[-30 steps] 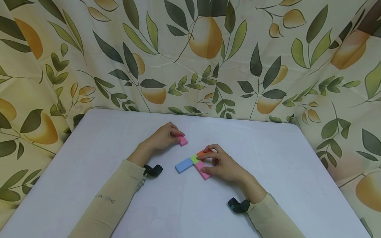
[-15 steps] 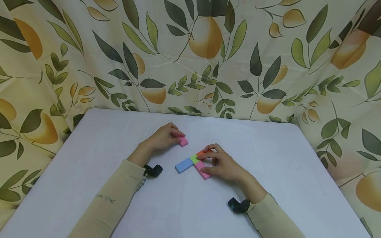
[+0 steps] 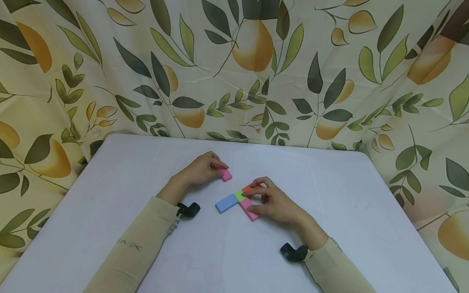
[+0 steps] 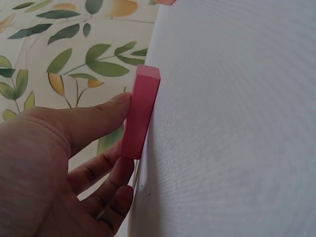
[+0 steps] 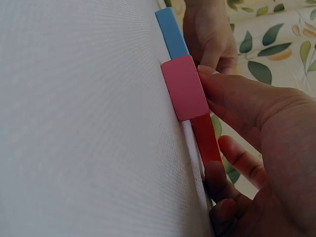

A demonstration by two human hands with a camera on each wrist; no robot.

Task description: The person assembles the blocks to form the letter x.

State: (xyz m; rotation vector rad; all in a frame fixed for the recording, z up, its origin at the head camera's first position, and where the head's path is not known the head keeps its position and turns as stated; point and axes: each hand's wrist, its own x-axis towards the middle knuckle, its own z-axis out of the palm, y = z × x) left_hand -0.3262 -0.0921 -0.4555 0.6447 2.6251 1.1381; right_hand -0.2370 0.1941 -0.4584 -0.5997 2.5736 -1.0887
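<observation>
My left hand (image 3: 202, 167) pinches a small pink block (image 3: 226, 175) between thumb and fingers, low over the far middle of the table. In the left wrist view that pink block (image 4: 141, 112) has its long side against the thumb tip. My right hand (image 3: 276, 201) is at a flat group of touching blocks, thumb on a second pink block (image 3: 249, 209), index finger on the green block (image 3: 239, 195), another finger at the orange block (image 3: 247, 189). A blue block (image 3: 226, 203) extends leftward from the green one. Fingers partly hide the orange block.
A white cloth covers the table (image 3: 205, 260). Behind it hangs a curtain (image 3: 234, 81) with a fruit and leaf print. Each wrist bears a small black camera, one at the left wrist (image 3: 189, 210) and one at the right (image 3: 294, 252).
The pink block in my left hand has shifted very slightly to the right. My right hand and the group of blocks stay in place.
</observation>
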